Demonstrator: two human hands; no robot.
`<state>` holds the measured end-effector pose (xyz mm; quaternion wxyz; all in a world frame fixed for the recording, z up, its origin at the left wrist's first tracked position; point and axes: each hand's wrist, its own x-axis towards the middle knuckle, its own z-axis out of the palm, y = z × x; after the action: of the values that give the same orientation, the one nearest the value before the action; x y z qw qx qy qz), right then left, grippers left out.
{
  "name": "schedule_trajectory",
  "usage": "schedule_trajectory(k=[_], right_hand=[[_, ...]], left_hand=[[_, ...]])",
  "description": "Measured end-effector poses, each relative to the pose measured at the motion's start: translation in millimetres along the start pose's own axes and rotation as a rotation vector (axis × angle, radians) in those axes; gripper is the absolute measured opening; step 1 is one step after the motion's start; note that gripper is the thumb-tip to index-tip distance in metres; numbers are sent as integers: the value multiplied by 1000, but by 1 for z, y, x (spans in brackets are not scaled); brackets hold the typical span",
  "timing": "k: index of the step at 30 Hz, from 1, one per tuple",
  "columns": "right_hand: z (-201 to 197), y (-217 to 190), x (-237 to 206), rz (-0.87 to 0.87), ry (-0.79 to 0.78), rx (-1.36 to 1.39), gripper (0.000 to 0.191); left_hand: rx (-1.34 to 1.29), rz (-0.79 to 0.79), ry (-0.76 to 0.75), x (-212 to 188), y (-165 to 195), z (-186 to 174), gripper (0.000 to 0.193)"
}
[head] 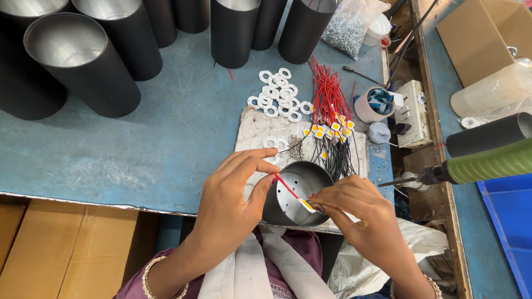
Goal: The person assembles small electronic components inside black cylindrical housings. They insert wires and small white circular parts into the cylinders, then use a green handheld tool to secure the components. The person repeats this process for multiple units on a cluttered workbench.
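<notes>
Fingers of both hands, left hand [233, 191] and right hand [354, 207], are pinching a red-wired LED chip [306, 205], seating it inside the black cylinder [296, 194] at the counter's [166, 138] front edge; next, likely careful pressing flat.

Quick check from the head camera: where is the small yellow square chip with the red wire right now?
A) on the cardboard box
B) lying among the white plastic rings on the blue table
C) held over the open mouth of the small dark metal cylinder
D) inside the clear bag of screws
C: the small yellow square chip is pinched by the right hand at the rim of the small dark metal cylinder, while the left hand holds its red wire.
</notes>
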<state>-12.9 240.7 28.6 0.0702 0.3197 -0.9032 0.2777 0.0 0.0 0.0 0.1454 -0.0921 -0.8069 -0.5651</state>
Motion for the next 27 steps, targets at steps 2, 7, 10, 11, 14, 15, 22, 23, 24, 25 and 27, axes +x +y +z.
schedule_trajectory(k=[2,7,10,11,14,15,22,23,24,25,27], right_hand=[[4,0,1,58,17,12,24],[8,2,1,85,51,0,27],[9,1,0,67,78,8,27],[8,1,0,61,85,0,27],[8,1,-1,61,104,-1,24],[8,1,-1,63,110,4,23],[10,3,-3,85,117,-2,21],[10,3,-3,82,118,-2,21],[10,3,-2,79,118,-1,21],[10,3,-2,88,113,0,21],[9,2,-1,107,103,3,22]], left_hand=[[8,34,10,1,1,0,9],[101,148,-27,5,4,4,9],[175,188,-45,7,7,10,9],[193,196,-51,8,7,12,9],[211,195,-63,11,7,15,10],[212,190,-67,12,7,15,11],[242,187,-77,15,6,17,11],[243,183,-85,16,6,17,11],[245,178,-93,16,6,17,11],[235,170,-109,16,5,18,10],[215,155,-143,16,2,19,10]])
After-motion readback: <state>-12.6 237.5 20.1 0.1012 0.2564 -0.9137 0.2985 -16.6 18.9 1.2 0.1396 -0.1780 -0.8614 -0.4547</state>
